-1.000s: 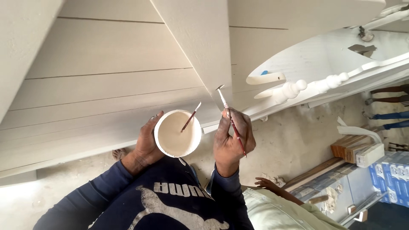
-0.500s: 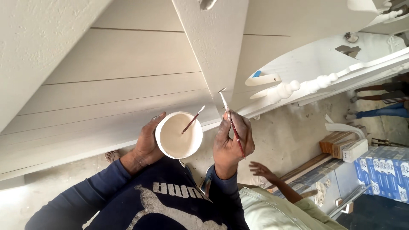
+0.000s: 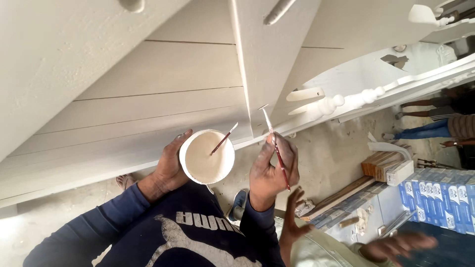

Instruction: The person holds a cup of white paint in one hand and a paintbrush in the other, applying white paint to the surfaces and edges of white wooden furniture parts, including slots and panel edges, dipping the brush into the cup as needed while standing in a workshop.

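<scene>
Head view: left hand (image 3: 168,165) cupping a small white bowl (image 3: 207,156) of pale paint, fingers wrapped round its rim at nine o'clock, a second brush (image 3: 223,139) leaning inside. Right hand (image 3: 269,168) pinching a thin red-handled brush (image 3: 275,143), tip pointing toward twelve o'clock at the white panel (image 3: 163,89). Likely light and slippery, spilling easily; best gripping the brush mid-handle. Another person's hand (image 3: 294,217) hovering at five o'clock.
</scene>
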